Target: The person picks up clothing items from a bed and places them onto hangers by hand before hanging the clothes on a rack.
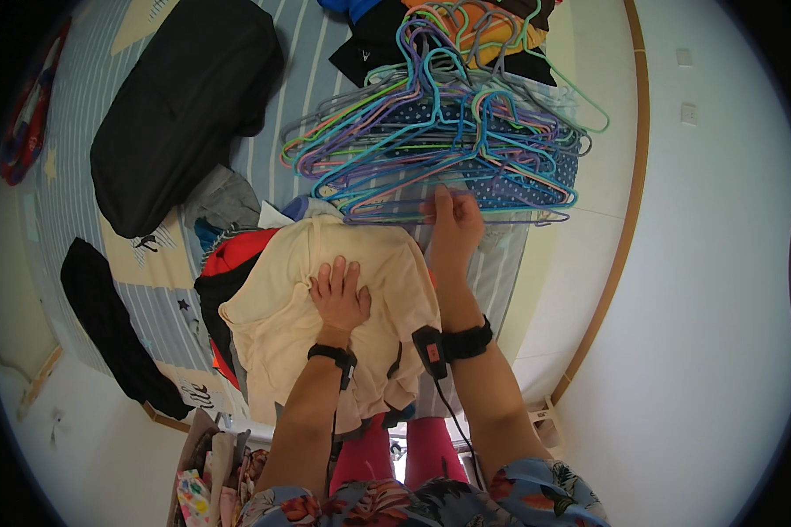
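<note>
A cream knit garment lies on top of a clothes pile on the bed, and my left hand rests flat on it with the fingers spread. Beyond it is a heap of coloured clothes hangers, blue, purple, green, grey and pink. At the heap's near edge is my right hand, its fingers curled by the lowest hangers; whether they grip one cannot be told. Under the hangers shows a dark blue polka-dot cloth. Red and black garments stick out at the pile's left side.
A big black fabric item and a long black garment lie on the striped bedsheet. More clothes, orange and black, sit behind the hangers. A container of folded clothes stands at the lower left. A white wall rises at right.
</note>
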A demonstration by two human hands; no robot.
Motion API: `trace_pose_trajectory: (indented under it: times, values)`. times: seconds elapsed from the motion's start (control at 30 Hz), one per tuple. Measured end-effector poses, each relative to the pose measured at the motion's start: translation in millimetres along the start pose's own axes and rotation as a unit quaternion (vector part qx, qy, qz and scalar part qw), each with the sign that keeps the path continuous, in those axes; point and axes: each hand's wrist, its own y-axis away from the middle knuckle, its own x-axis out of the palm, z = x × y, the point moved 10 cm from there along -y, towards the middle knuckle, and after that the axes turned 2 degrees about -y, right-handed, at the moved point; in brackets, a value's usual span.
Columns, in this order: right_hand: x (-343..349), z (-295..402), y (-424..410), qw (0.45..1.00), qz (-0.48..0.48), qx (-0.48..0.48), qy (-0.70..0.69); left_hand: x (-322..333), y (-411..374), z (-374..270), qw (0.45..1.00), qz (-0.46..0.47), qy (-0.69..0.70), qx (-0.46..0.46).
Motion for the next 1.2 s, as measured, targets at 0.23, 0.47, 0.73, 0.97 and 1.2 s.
trace_pose_trajectory:
  times: [0.23, 0.47, 0.73, 0.97, 1.2]
  values:
    - [-18.4, 11.5, 59.9, 0.999, -0.019, -0.001, -0.028, -4.8, -2.8, -0.1, 1.0, -0.004, 0.008, 0.001]
    - [-43.0, 37.2, 113.6, 0.998, -0.011, -0.056, -0.006, -10.8, -6.6, 0.9, 1.0, -0.026, 0.013, 0.005]
    - [-77.8, 80.1, 178.8, 0.989, 0.039, -0.138, 0.048, -34.8, -22.6, -6.3, 0.999, 0.022, 0.042, -0.015]
    - [-96.0, 65.0, 223.2, 0.996, 0.061, -0.014, 0.061, -77.7, -30.1, -5.2, 0.981, 0.034, 0.189, 0.022]
    - [-90.8, 52.8, 256.9, 0.977, 0.142, -0.036, 0.155, -158.2, -19.0, 39.0, 0.99, -0.056, 0.106, -0.075]
